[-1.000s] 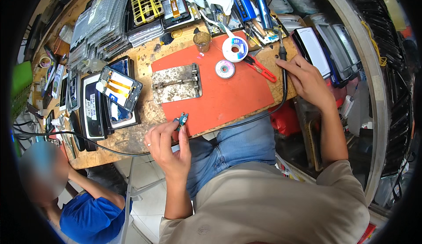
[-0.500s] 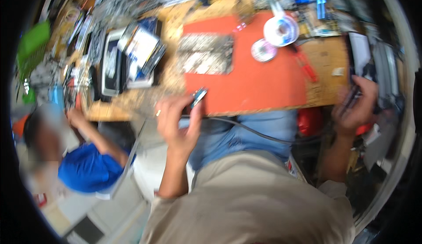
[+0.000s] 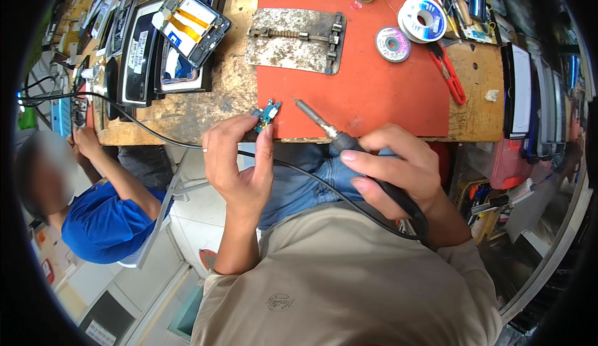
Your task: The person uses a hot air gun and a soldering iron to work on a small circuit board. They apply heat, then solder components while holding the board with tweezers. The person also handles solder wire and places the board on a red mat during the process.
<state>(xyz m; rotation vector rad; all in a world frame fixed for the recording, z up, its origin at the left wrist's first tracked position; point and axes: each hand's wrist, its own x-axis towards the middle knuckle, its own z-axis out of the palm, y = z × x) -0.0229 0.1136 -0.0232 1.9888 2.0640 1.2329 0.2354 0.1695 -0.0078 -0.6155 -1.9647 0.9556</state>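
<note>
At edge of desk (image 3: 479, 118), left hand (image 3: 233, 164) pinches small teal circuit board (image 3: 268, 114); right hand (image 3: 411, 173) grips soldering iron (image 3: 322, 124), tip (image 3: 300, 103) near board.

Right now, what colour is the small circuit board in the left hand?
The circuit board is mostly teal, as the head view shows.

Two spools (image 3: 402, 48), one soldering iron (image 3: 344, 141)
</note>
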